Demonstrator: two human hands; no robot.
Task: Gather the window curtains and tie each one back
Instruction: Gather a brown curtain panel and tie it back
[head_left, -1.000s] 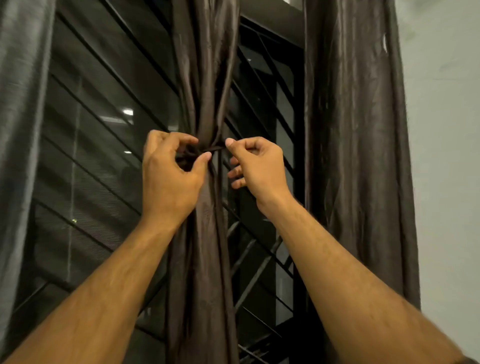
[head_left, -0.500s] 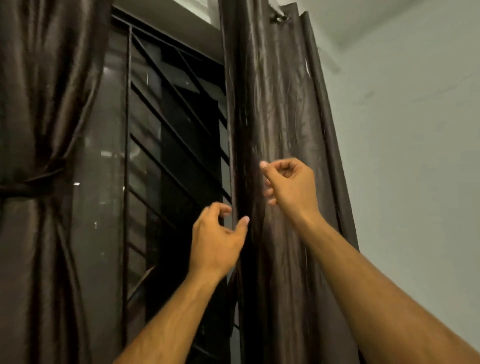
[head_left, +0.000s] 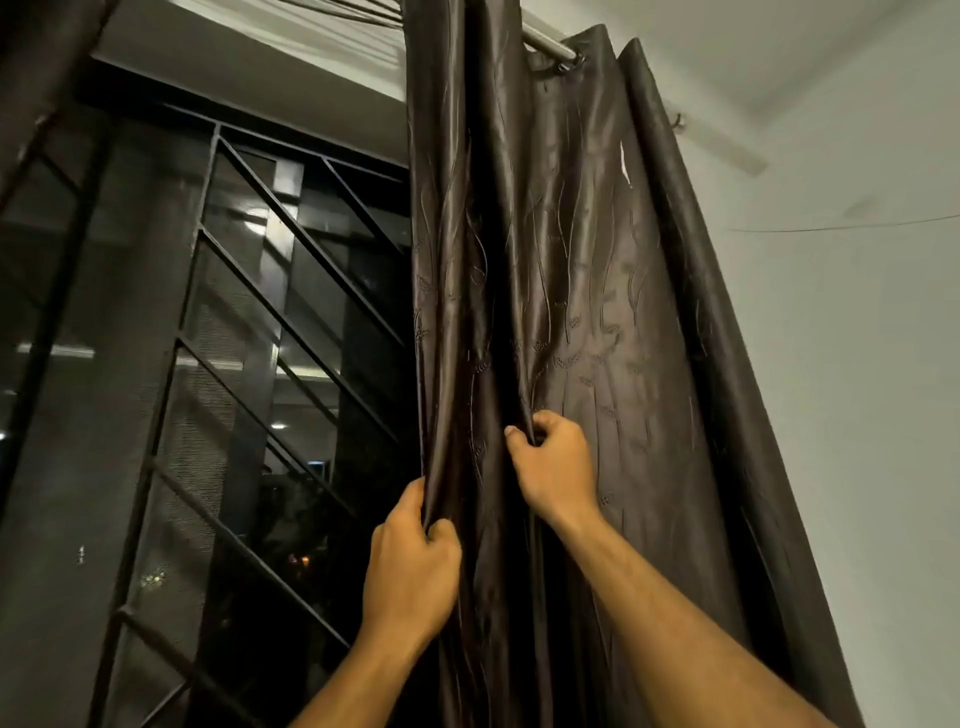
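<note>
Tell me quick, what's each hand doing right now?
Left hand: gripping the curtain at its left edge.
Right hand: gripping a curtain fold, higher up.

both forearms reach up and forward. left hand (head_left: 410, 566) sits lower, fingers and thumb curled in a tight grip, pinching cloth. right hand (head_left: 553, 467) higher, knuckles bent, fingers hooked into a fold.
</note>
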